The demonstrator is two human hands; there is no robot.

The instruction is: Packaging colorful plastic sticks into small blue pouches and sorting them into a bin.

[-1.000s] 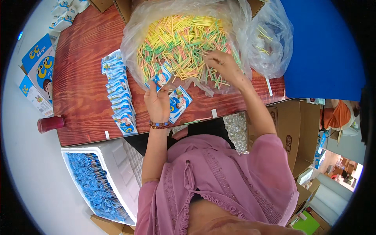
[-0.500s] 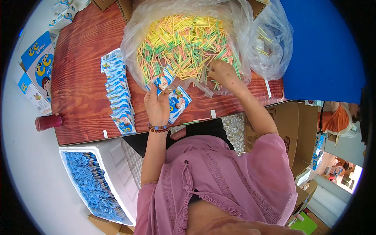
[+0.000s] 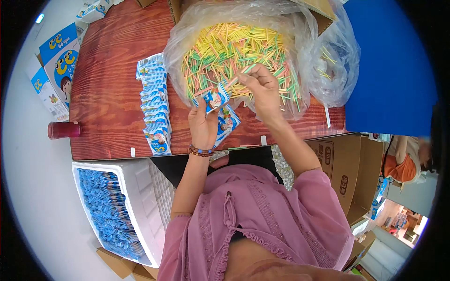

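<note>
My left hand point(image 3: 203, 125) pinches a small blue-and-white printed packet point(image 3: 217, 98) near the table's front edge. In my right hand point(image 3: 264, 91) are a few thin pastel sticks point(image 3: 233, 81), their lower ends at the packet's upper corner; whether they are inside it I cannot tell. Another blue-and-white packet point(image 3: 228, 122) lies on the table, partly behind my left hand. Just beyond both hands, a heap of yellow, green and pink sticks point(image 3: 229, 49) spreads over an opened clear plastic bag point(image 3: 174, 51). Left of my left hand runs an overlapping row of similar packets point(image 3: 156, 105).
The red wood-grain table point(image 3: 105, 93) carries a dark pink jar point(image 3: 64, 130) at its left edge. Below stands a white foam box point(image 3: 123, 187) packed with blue packets. Cardboard boxes point(image 3: 344, 173) stand at the right, with another person's orange garment point(image 3: 401, 168) beyond.
My right hand has come out of the heap leftward with sticks and now meets the packet in my left hand. The whole view has shifted slightly.
</note>
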